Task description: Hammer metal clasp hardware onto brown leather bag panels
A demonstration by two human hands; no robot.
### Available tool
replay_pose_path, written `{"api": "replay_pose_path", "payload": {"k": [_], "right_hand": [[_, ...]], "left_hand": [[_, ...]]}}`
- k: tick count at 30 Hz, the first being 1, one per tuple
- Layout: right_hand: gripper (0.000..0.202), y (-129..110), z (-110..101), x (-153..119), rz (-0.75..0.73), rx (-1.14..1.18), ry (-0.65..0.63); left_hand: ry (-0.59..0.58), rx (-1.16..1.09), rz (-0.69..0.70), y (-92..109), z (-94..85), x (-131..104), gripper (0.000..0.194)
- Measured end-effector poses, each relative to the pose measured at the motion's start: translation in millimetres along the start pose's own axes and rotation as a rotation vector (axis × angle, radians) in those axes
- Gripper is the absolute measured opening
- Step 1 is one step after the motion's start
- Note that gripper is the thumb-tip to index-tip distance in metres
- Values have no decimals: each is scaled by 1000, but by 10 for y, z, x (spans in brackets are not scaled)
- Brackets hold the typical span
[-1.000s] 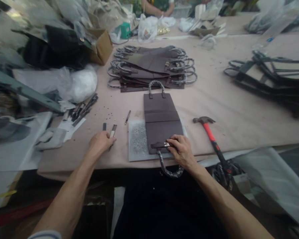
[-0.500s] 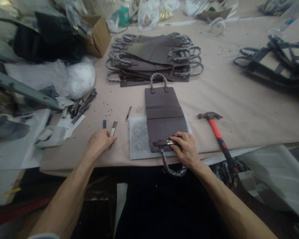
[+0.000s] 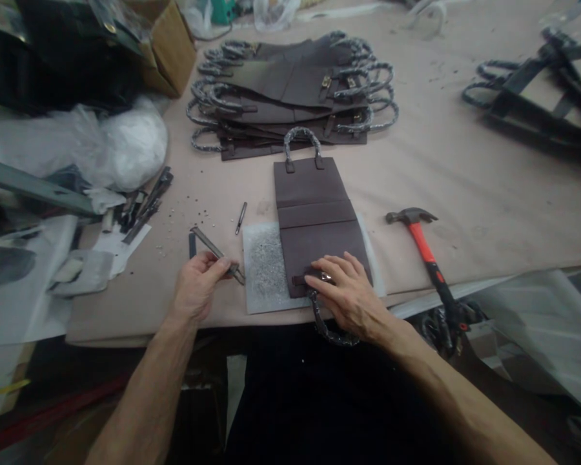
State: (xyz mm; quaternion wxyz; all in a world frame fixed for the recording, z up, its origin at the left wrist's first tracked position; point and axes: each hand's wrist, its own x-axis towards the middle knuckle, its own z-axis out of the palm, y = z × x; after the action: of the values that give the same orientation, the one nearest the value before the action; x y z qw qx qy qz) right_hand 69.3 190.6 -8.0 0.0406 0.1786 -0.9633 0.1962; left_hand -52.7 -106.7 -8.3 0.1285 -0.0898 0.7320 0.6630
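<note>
A dark brown bag panel [image 3: 314, 194] lies flat over a pale, speckled board [image 3: 267, 265], with a plastic-wrapped handle at each end. My right hand [image 3: 346, 290] rests on its near end, fingers spread over a strap and a shiny metal fitting [image 3: 326, 276]. To the left, my left hand [image 3: 201, 281] pinches a slim metal tool [image 3: 210, 245] between thumb and fingers, its forked-looking end pointing toward the board. Beside that hand a short dark bar [image 3: 192, 245] lies on the table. A small metal punch [image 3: 241, 218] is just beyond the board's left corner.
Several brown panels with wrapped handles are stacked [image 3: 281, 97] at the back. A claw hammer [image 3: 423, 248] with a red and black grip lies to the right. More dark bag parts [image 3: 527, 97] are at far right; a cardboard box [image 3: 169, 51] and loose tools [image 3: 148, 203] are left.
My left hand has lifted the metal tool and turned it toward the board. My right hand's fingers have spread over the strap and fitting. The whole view has shifted slightly.
</note>
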Motion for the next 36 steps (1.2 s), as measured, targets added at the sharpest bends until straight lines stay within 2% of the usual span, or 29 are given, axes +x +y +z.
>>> {"api": "replay_pose_path", "payload": {"k": [2,5,8,11,14,18,26,36], "right_hand": [[39,35,72,-18,-29,14,-48],[39,115,163,-52,-16,62,-39],[34,163,194,-66,4,122,0],[32,172,199,-67,11,160,26],[31,169,203,-70,8,177,46],[30,169,207,-77,19,193,56],[29,199,227,-90,11,207,85],[28,191,219,-87,1,212,111]], "left_hand": [[-54,-109,42,-9,252,-110,49],[-114,-115,163,-80,556,-226,40],[-133,-26,318,-185,730,-317,26],[-153,-8,427,-296,824,-399,18],[-140,-61,548,-396,890,-459,13],[-113,-63,674,-485,936,-488,23],[-159,-18,737,-572,915,-484,25],[-208,0,800,-573,933,-489,24]]}}
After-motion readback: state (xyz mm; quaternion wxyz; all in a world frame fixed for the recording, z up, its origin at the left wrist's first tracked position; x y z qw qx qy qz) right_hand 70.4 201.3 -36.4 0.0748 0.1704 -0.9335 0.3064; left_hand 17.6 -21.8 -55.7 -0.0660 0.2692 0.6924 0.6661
